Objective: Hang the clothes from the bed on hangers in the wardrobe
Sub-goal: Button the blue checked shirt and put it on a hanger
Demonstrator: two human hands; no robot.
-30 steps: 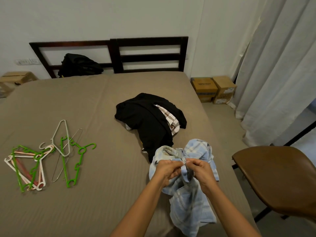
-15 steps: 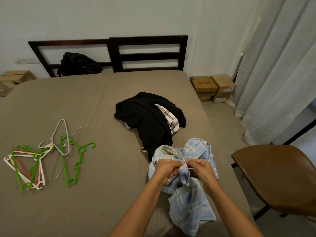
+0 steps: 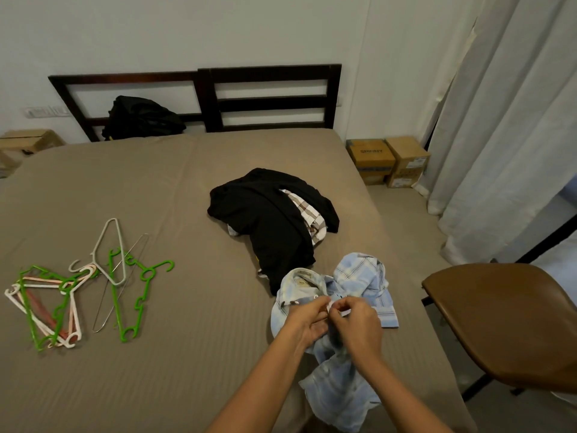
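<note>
The left hand (image 3: 307,320) and the right hand (image 3: 359,329) meet over the light blue checked shirt (image 3: 362,276). Each grip is closed tight, with fingers curled and pinching the shirt's cloth just under its collar. The shirt lies on the bed (image 3: 187,182) under the grip, the black clothes pile (image 3: 268,220) sits just beyond it, and the hangers (image 3: 62,295) are far off to its left.

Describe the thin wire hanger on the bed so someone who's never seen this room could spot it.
Start at the brown bed and look to its left side, where a cluster of plastic hangers lies. The wire hanger lies at the cluster's right edge, crossing the grey hanger and a green hanger. It is the only thin bare-metal one; its neighbours are thick coloured plastic.
</note>
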